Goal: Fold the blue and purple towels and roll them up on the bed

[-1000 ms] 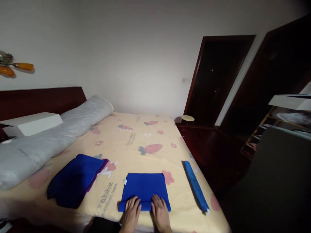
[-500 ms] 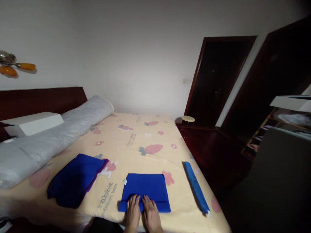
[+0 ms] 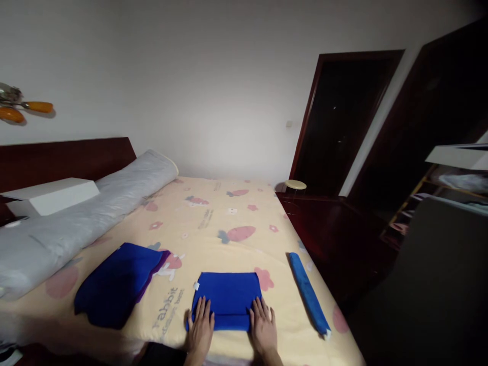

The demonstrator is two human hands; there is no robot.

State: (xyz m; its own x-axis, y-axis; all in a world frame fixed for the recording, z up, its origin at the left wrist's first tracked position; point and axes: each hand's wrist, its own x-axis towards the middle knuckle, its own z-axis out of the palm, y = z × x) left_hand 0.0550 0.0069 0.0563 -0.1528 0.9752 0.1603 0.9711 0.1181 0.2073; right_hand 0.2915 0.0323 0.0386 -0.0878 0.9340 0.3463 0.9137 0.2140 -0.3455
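Left hand, right hand flat, fingers extended, on rolled 6-o'clock edge of bright-blue rectangular cloth. Teal-blue fabric roll, 3 o'clock; purple-edged dark-blue cloth, 9 o'clock.

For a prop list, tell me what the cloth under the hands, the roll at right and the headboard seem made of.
Cloth: matte fabric, perhaps microfibre; it folds softly and shows no shine. Roll: fabric too, perhaps soft plush, from its mottled surface. Headboard: probably wood, smooth, from its dark reddish-brown, though no grain shows.
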